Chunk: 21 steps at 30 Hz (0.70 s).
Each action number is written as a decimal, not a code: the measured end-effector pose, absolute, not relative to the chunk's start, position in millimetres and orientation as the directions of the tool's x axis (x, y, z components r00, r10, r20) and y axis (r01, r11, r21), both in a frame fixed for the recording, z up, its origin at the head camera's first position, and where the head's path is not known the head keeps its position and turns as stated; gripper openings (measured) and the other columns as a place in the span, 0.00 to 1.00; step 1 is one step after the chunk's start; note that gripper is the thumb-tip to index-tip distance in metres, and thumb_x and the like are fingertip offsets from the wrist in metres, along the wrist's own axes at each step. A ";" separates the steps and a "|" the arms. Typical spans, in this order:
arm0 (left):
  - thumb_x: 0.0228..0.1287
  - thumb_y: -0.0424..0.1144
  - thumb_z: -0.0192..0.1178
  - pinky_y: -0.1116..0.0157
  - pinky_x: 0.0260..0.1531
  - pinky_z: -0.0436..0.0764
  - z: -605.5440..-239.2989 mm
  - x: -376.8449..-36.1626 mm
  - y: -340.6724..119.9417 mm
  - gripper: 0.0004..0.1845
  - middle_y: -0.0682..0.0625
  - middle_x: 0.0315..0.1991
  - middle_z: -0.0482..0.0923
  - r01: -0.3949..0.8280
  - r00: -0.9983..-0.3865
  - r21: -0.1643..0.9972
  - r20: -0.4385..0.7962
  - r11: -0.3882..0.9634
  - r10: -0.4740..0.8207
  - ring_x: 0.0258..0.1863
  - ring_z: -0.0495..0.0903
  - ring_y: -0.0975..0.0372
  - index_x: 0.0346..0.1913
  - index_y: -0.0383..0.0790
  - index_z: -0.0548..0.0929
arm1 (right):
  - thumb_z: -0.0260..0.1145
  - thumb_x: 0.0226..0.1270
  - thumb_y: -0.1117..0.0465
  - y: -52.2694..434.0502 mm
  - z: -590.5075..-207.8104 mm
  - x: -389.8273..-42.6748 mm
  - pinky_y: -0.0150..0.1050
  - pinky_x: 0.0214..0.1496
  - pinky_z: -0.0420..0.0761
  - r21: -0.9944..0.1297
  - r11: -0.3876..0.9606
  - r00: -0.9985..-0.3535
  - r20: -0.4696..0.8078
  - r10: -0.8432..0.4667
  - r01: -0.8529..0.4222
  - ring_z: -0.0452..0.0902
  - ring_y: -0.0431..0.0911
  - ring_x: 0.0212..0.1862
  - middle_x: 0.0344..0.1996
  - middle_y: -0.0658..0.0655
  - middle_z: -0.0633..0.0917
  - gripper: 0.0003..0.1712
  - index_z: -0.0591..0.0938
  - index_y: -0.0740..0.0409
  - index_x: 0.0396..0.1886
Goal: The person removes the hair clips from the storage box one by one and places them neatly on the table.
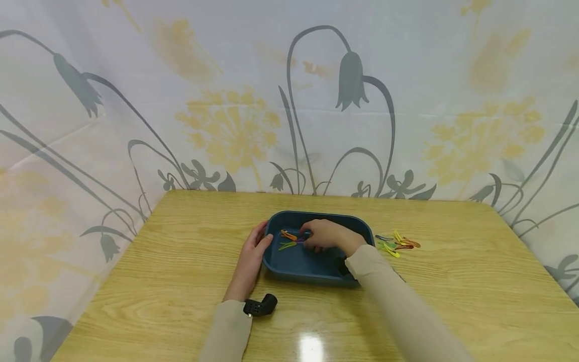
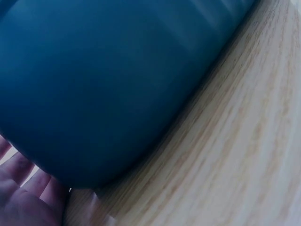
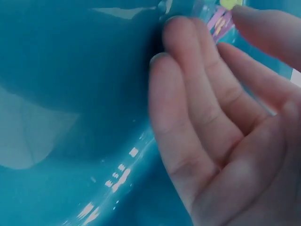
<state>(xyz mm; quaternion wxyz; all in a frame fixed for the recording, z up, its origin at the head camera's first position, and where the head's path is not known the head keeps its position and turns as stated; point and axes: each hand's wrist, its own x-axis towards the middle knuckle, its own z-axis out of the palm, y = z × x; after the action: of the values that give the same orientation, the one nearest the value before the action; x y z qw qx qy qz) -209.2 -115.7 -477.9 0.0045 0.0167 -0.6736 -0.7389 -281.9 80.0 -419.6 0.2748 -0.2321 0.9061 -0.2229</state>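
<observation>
Wooden table (image 1: pixel 181 261) carries a blue tray (image 1: pixel 312 269); the left hand (image 1: pixel 253 254) lies flat against its nine-o'clock wall, seemingly steadying it, while the right hand (image 1: pixel 327 235) reaches inside, fingers loose over hair clips (image 1: pixel 289 240). More clips (image 1: pixel 398 244) lie at three o'clock.

Head view was bright, evenly lit; overhead glare spot on table (image 1: pixel 311 347); edges bowed. Both wrist views were blurred, too close.

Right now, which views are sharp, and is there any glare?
Head view: sharp, with a ceiling-light glare spot on the table. Left wrist view: soft, the blue tray fills it at close range. Right wrist view: right hand slightly blurred, with streaky reflections on the tray floor.
</observation>
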 end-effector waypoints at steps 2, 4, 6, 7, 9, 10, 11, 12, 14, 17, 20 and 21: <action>0.68 0.43 0.50 0.55 0.65 0.59 -477.9 -209.2 -115.4 0.23 0.52 0.65 0.64 -0.011 -0.999 0.996 -0.014 -0.091 -0.032 0.66 0.60 0.58 0.65 0.51 0.65 | 0.60 0.64 0.60 77.1 -419.0 -280.4 0.36 0.31 0.77 -0.503 0.809 -0.753 -0.393 -0.528 -0.305 0.78 0.43 0.27 0.35 0.52 0.81 0.22 0.73 0.56 0.58; 0.68 0.43 0.50 0.54 0.64 0.59 -478.1 -209.3 -115.3 0.23 0.50 0.65 0.64 0.001 -0.999 0.997 -0.001 -0.083 -0.032 0.66 0.60 0.57 0.65 0.50 0.65 | 0.61 0.64 0.60 75.0 -418.8 -279.1 0.36 0.30 0.77 -0.483 0.819 -0.765 -0.386 -0.516 -0.309 0.78 0.43 0.26 0.33 0.52 0.81 0.20 0.75 0.56 0.55; 0.68 0.43 0.51 0.54 0.65 0.59 -478.0 -209.5 -115.0 0.23 0.50 0.65 0.64 0.005 -0.999 0.997 0.002 -0.077 -0.035 0.66 0.60 0.57 0.65 0.50 0.65 | 0.61 0.63 0.61 73.8 -419.4 -278.4 0.36 0.29 0.77 -0.461 0.832 -0.779 -0.380 -0.499 -0.308 0.77 0.43 0.25 0.30 0.52 0.81 0.17 0.76 0.55 0.52; 0.68 0.43 0.51 0.54 0.65 0.59 -478.0 -209.4 -115.0 0.23 0.50 0.65 0.64 0.004 -0.999 0.997 0.002 -0.075 -0.036 0.66 0.60 0.57 0.65 0.51 0.65 | 0.61 0.63 0.61 73.5 -420.0 -278.2 0.36 0.29 0.76 -0.452 0.838 -0.786 -0.376 -0.490 -0.306 0.77 0.43 0.25 0.28 0.51 0.81 0.16 0.76 0.55 0.51; 0.68 0.43 0.51 0.54 0.65 0.59 -478.0 -209.2 -115.0 0.23 0.51 0.64 0.64 0.005 -0.999 0.997 0.002 -0.071 -0.036 0.66 0.60 0.57 0.65 0.51 0.65 | 0.61 0.63 0.62 73.2 -420.8 -277.7 0.36 0.28 0.76 -0.438 0.847 -0.799 -0.369 -0.475 -0.302 0.77 0.43 0.24 0.26 0.52 0.80 0.13 0.77 0.55 0.47; 0.68 0.44 0.51 0.55 0.65 0.59 -477.9 -209.3 -115.0 0.23 0.51 0.64 0.65 -0.001 -0.999 0.997 -0.004 -0.072 -0.040 0.65 0.60 0.58 0.65 0.52 0.66 | 0.61 0.63 0.62 73.3 -420.9 -277.5 0.36 0.28 0.76 -0.430 0.852 -0.804 -0.369 -0.467 -0.298 0.77 0.43 0.24 0.26 0.52 0.80 0.12 0.77 0.55 0.46; 0.67 0.44 0.51 0.55 0.65 0.59 -477.9 -209.5 -114.9 0.23 0.52 0.64 0.65 -0.006 -0.999 0.997 -0.009 -0.074 -0.042 0.65 0.61 0.59 0.64 0.52 0.66 | 0.61 0.63 0.62 73.4 -421.0 -277.4 0.36 0.28 0.76 -0.425 0.857 -0.809 -0.369 -0.458 -0.291 0.77 0.43 0.24 0.26 0.51 0.80 0.10 0.78 0.55 0.45; 0.67 0.44 0.51 0.55 0.65 0.59 -477.9 -209.6 -115.0 0.23 0.53 0.64 0.65 -0.005 -0.999 0.997 -0.008 -0.074 -0.042 0.65 0.61 0.59 0.65 0.53 0.66 | 0.60 0.63 0.62 73.5 -420.9 -277.2 0.36 0.28 0.75 -0.422 0.861 -0.813 -0.372 -0.449 -0.283 0.76 0.43 0.24 0.26 0.51 0.80 0.09 0.78 0.55 0.43; 0.67 0.44 0.51 0.55 0.65 0.59 -478.1 -209.9 -115.2 0.23 0.52 0.64 0.65 0.000 -0.999 0.997 -0.003 -0.075 -0.039 0.65 0.60 0.58 0.65 0.52 0.66 | 0.60 0.64 0.62 73.8 -420.4 -276.9 0.36 0.28 0.75 -0.413 0.867 -0.816 -0.373 -0.442 -0.281 0.76 0.44 0.24 0.27 0.52 0.79 0.07 0.78 0.55 0.41; 0.68 0.43 0.51 0.54 0.65 0.59 -478.7 -210.6 -115.7 0.24 0.50 0.65 0.64 0.009 -0.999 0.997 0.006 -0.076 -0.032 0.66 0.60 0.57 0.66 0.50 0.65 | 0.60 0.64 0.61 74.2 -419.7 -276.7 0.36 0.27 0.75 -0.396 0.872 -0.817 -0.373 -0.440 -0.289 0.76 0.44 0.24 0.27 0.52 0.79 0.04 0.79 0.54 0.37; 0.68 0.43 0.51 0.54 0.65 0.59 -478.8 -210.3 -116.0 0.24 0.49 0.65 0.64 0.005 -0.999 0.997 0.002 -0.079 -0.033 0.66 0.60 0.57 0.65 0.50 0.65 | 0.61 0.64 0.60 74.4 -419.7 -276.6 0.36 0.28 0.73 -0.368 0.868 -0.815 -0.350 -0.461 -0.333 0.74 0.44 0.25 0.26 0.51 0.79 0.02 0.79 0.53 0.34; 0.68 0.43 0.51 0.54 0.65 0.59 -478.8 -210.1 -116.2 0.24 0.49 0.65 0.64 0.008 -1.000 0.997 0.006 -0.076 -0.030 0.66 0.60 0.57 0.66 0.49 0.65 | 0.61 0.64 0.59 74.5 -420.0 -276.7 0.36 0.28 0.73 -0.361 0.865 -0.813 -0.343 -0.470 -0.347 0.73 0.44 0.25 0.26 0.50 0.78 0.03 0.79 0.53 0.32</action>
<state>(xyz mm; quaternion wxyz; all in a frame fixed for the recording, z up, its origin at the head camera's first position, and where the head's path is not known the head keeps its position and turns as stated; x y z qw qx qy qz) -210.1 -116.2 -478.8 0.0130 0.0082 -0.6795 -0.7335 -276.7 74.5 -420.0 0.2150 -0.2169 0.9415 -0.1423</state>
